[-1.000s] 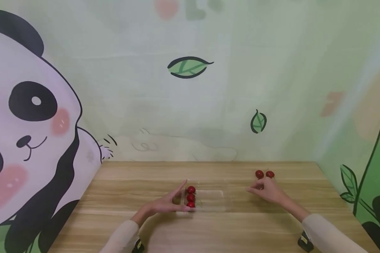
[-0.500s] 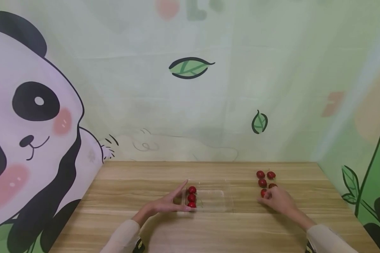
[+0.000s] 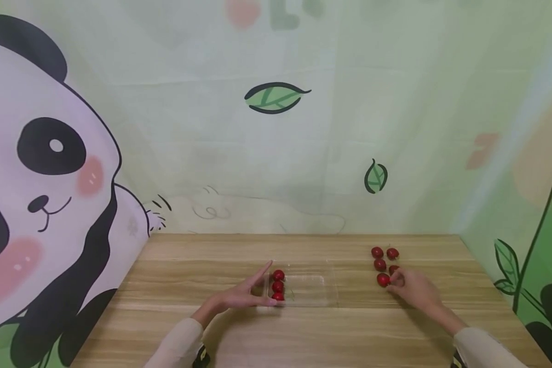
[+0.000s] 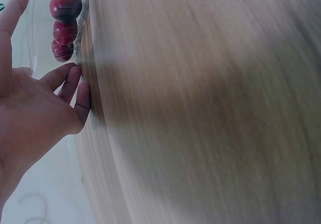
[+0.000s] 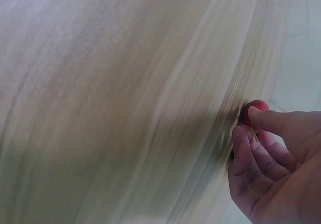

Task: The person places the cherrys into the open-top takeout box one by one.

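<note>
A clear plastic box (image 3: pixel 310 291) lies mid-table with three red cherries (image 3: pixel 278 286) in a row at its left end. My left hand (image 3: pixel 241 296) spans that end, thumb at the near side and fingers at the far side. In the left wrist view the three cherries (image 4: pixel 64 30) show through the clear wall. At right, several more cherries (image 3: pixel 380 265) sit in two columns. My right hand (image 3: pixel 416 289) is at the nearest row, fingers curled and partly covering the right column. In the right wrist view its thumb overlaps a red cherry (image 5: pixel 258 105), a thin stem between thumb and fingers.
The wooden tabletop (image 3: pixel 303 337) stretches around the box and the cherries. Behind it stands a pale green backdrop (image 3: pixel 303 153) printed with a panda and leaves.
My right hand moved nearer and to the right, so the left cherry of the nearest row now shows, along with those behind it. The left hand and the box stayed put.
</note>
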